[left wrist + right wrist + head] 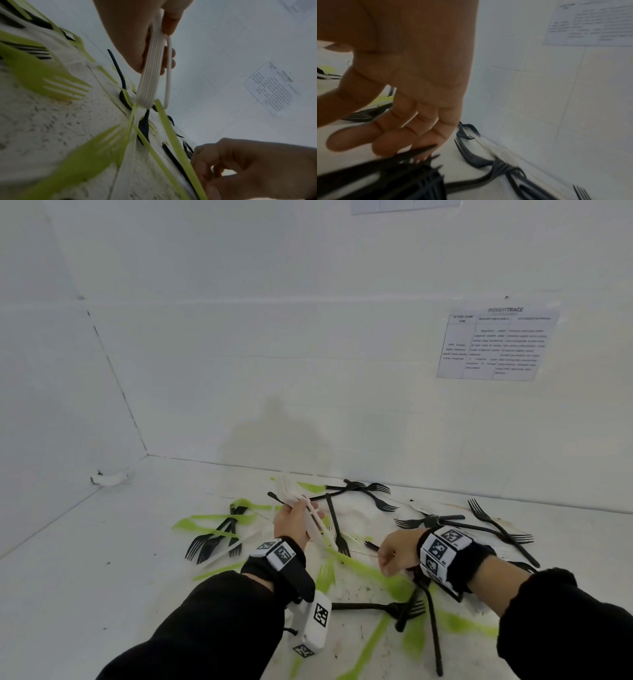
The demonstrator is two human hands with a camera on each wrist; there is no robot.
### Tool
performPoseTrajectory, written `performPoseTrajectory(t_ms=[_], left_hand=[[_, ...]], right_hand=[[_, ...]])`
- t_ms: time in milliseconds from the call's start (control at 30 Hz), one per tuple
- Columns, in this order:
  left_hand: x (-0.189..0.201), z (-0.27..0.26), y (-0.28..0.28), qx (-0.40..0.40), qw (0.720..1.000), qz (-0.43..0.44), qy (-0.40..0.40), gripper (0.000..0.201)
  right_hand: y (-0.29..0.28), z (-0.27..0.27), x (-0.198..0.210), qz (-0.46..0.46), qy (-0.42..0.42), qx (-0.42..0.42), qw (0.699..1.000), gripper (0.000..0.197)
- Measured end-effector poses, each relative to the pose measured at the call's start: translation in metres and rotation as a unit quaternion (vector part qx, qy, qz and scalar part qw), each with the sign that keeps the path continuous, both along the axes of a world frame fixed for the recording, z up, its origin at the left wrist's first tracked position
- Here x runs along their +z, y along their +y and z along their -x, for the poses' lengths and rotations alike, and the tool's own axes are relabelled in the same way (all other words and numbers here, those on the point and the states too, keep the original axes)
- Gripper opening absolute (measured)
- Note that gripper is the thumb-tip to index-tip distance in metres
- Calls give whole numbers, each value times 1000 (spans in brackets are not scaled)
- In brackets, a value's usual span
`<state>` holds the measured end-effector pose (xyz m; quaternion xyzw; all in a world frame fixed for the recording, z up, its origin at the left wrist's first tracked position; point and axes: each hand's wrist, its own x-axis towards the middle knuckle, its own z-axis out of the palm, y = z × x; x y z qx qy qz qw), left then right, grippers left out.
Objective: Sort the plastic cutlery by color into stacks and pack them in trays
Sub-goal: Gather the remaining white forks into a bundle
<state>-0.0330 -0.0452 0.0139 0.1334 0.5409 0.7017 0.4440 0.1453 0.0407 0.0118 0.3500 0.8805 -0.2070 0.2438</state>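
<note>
Now, we saw the stack of white cutlery [149, 75] raised above the table [102, 542], clasped in our left hand [291, 522]; our right hand [397, 553] hovered, fingers loosely bent and holding nothing, over scattered black forks [477, 161] and green forks [51, 83].

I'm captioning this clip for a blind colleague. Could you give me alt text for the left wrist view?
The left hand grips a stack of white cutlery handles above a speckled table strewn with green forks and black cutlery. The right hand sits lower right, fingers curled.
</note>
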Motion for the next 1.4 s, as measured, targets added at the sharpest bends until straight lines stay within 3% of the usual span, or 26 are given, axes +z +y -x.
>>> performPoseTrajectory(t_ms=[133,233,333,400,500,733,833,967,1133,1400], left_hand=[[-1,7,0,22,999,27,33,15],[-3,8,0,23,997,49,48,15],[-7,5,-2,-32,993,92,68,13],[-12,0,-4,-73,986,112,97,7],[-23,-2,-5,-115,980,108,122,6],[-37,-2,-1,-120,982,92,114,4],[-39,0,0,-116,983,91,108,6],[-40,1,2,-116,984,93,100,11],[-43,5,5,-109,985,96,97,12],[-47,7,9,-114,984,92,100,8]], right_hand=[[5,16,2,-91,-54,-4,994,35],[11,35,-4,-174,21,-35,984,31],[11,54,-16,-154,89,-64,982,40],[10,64,-23,-131,89,-74,985,49],[14,66,-24,-115,69,-97,986,43],[39,46,-8,-176,140,-242,944,35],[52,46,-9,-154,178,-284,929,33],[58,59,-22,-131,163,-267,941,31],[58,74,-34,-170,71,-199,962,45],[70,63,-17,-156,114,-213,958,32]])
